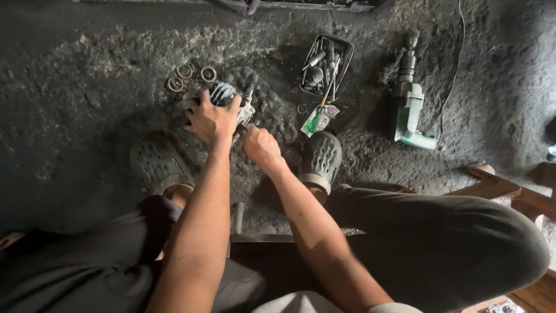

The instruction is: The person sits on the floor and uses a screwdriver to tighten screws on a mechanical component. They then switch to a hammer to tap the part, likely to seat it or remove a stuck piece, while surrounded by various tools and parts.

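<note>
just above the middle of the frame, on a dusty, gritty floor [87, 75], sits a finned metal engine part [223, 93], grey and ribbed. the left hand [211, 120] lies spread over its near side, fingers curled onto the fins and clasping it. the right hand [260, 146] is closed in a fist just to the lower right of the part, seemingly around a small tool at the part's edge, though what it grips is hidden. the part looks like cast metal, so it is likely heavy, stiff and possibly greasy; the fins look thin and could chip, so the solid body between them seems the safer hold. three metal rings [185, 78] lie just to its upper left. to the right are a wire basket of tools [341, 49], a green-handled screwdriver [318, 116] and a green power drill [410, 107]. dark clogs [156, 162] flank the hands.
</note>
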`<state>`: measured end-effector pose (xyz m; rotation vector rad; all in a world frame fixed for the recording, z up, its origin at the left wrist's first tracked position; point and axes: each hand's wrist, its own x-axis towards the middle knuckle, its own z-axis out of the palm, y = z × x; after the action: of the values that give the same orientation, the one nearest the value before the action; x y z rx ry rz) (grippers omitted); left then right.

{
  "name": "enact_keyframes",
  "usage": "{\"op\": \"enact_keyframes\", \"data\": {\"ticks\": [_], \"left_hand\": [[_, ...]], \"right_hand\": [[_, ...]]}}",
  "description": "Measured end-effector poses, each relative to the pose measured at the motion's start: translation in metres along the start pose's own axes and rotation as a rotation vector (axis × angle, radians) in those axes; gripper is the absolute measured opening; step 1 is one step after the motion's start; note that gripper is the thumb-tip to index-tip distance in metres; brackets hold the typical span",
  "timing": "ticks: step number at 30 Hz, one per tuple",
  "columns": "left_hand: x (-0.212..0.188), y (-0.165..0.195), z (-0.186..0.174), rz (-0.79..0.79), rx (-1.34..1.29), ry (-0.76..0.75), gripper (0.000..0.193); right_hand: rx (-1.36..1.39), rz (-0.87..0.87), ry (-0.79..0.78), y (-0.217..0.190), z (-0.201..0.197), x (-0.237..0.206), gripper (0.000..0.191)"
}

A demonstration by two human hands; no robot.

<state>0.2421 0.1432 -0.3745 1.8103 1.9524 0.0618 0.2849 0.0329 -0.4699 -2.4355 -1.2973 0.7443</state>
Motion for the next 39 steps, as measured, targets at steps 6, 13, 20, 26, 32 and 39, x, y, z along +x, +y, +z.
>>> {"op": "enact_keyframes", "data": {"ticks": [6, 13, 20, 26, 32, 39], "left_hand": [[0.0, 0.002, -0.001, 0.005, -0.004, -0.009, 0.087], [-0.001, 0.003, -0.002, -0.003, -0.003, -0.021, 0.09], [0.0, 0.002, -0.001, 0.02, 0.004, 0.026, 0.088], [-0.003, 0.005, -0.003, 0.029, -0.004, 0.038, 0.086], [-0.004, 0.005, -0.001, 0.01, 0.027, -0.016, 0.085], [-0.005, 0.005, -0.001, 0.015, 0.02, 0.018, 0.086]], "right_hand": [[-0.397, -0.259, 0.414, 0.0, 0.022, -0.009, 0.023], [-0.348, -0.429, 0.051, 0.011, 0.03, 0.005, 0.016], [0.159, -0.053, 0.16, -0.02, 0.02, -0.014, 0.04], [0.89, 0.787, -0.404, -0.037, -0.003, 0.0, 0.024], [0.757, 0.72, -0.03, -0.045, 0.017, -0.011, 0.033], [1.334, 0.871, -0.205, -0.036, 0.028, -0.003, 0.031]]}}
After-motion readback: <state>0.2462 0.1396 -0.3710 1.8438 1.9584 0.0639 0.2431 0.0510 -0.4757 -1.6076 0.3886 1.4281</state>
